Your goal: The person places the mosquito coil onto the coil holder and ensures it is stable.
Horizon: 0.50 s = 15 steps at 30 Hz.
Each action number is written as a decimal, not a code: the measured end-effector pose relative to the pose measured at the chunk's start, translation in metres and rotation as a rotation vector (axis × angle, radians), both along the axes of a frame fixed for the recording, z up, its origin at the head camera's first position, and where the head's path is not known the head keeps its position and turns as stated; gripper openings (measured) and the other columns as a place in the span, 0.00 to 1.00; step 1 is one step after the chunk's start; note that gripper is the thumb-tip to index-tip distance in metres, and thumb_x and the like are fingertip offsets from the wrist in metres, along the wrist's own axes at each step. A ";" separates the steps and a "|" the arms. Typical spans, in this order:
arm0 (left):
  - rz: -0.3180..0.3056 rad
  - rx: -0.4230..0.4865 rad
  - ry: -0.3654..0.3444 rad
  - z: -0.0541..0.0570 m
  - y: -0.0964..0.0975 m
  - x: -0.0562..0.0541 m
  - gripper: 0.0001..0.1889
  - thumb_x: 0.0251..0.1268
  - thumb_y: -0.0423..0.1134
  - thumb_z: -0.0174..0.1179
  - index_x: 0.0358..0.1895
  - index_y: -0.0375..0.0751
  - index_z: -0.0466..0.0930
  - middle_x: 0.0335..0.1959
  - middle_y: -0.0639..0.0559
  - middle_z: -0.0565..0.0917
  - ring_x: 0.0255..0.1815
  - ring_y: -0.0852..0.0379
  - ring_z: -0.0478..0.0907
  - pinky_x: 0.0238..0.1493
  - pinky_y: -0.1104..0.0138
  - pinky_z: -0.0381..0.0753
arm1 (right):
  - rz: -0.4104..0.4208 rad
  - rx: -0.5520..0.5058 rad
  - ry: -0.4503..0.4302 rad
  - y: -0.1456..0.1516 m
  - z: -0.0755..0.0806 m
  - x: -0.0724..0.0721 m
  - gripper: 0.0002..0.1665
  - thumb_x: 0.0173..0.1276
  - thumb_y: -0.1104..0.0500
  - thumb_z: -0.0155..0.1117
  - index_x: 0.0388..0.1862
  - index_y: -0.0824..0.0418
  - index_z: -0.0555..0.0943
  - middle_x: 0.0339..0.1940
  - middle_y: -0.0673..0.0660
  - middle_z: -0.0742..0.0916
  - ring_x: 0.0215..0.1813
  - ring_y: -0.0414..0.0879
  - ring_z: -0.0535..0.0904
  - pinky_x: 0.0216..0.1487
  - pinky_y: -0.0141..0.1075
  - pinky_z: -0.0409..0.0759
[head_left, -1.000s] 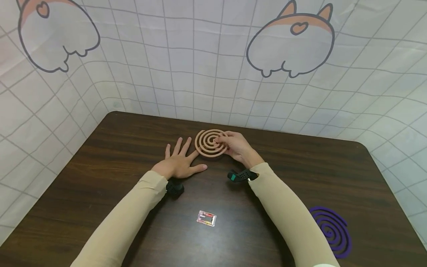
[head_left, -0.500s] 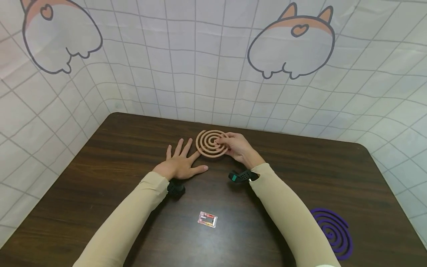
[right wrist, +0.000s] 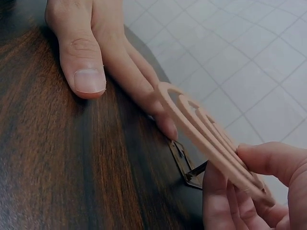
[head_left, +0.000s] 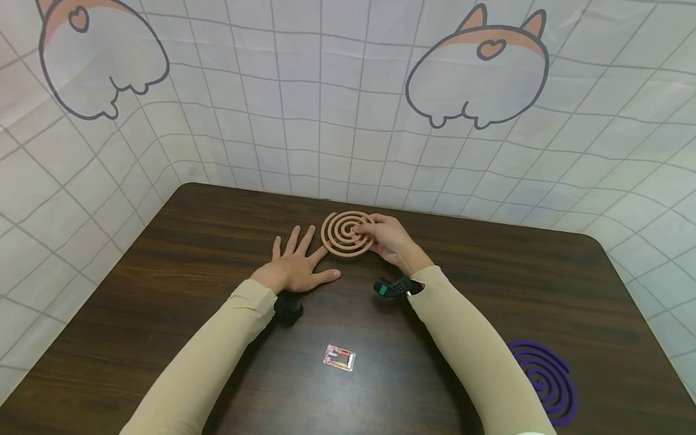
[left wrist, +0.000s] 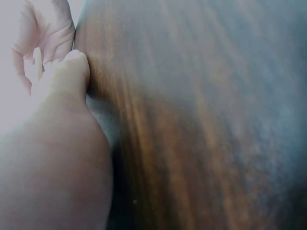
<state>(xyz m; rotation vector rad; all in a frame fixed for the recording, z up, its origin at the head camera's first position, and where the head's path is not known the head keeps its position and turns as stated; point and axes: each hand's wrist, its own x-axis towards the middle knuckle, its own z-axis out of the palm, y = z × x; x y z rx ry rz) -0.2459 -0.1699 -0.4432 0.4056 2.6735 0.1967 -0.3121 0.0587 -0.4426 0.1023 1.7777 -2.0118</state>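
Observation:
A tan mosquito coil (head_left: 345, 230) is held by my right hand (head_left: 393, 243) near the table's far edge. Thumb and fingers pinch it close to its centre, and in the right wrist view the coil (right wrist: 206, 149) is tilted. Under it in that view lies a small dark metal stand (right wrist: 181, 162) with a raised strip; whether the coil touches the strip I cannot tell. My left hand (head_left: 293, 270) lies palm down on the table, fingers spread. Its index fingertip reaches the stand's edge beneath the coil. The left wrist view is blurred and washed out.
A purple spiral coil (head_left: 544, 382) lies at the right front, partly behind the right sleeve. A small printed card-like piece (head_left: 339, 357) with a dark middle is on the dark wooden table (head_left: 163, 290) between the forearms. Behind hangs a white gridded cloth (head_left: 304, 121).
The view has shifted slightly. Both hands and the coil keep nearly the same places, with the coil still pinched by the right hand.

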 end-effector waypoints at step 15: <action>0.005 0.009 -0.005 0.000 0.000 0.000 0.46 0.71 0.79 0.36 0.86 0.65 0.40 0.87 0.48 0.25 0.87 0.40 0.17 0.82 0.33 0.24 | 0.030 -0.026 0.018 0.002 0.000 0.002 0.15 0.74 0.65 0.65 0.57 0.62 0.77 0.40 0.53 0.87 0.35 0.40 0.87 0.38 0.31 0.87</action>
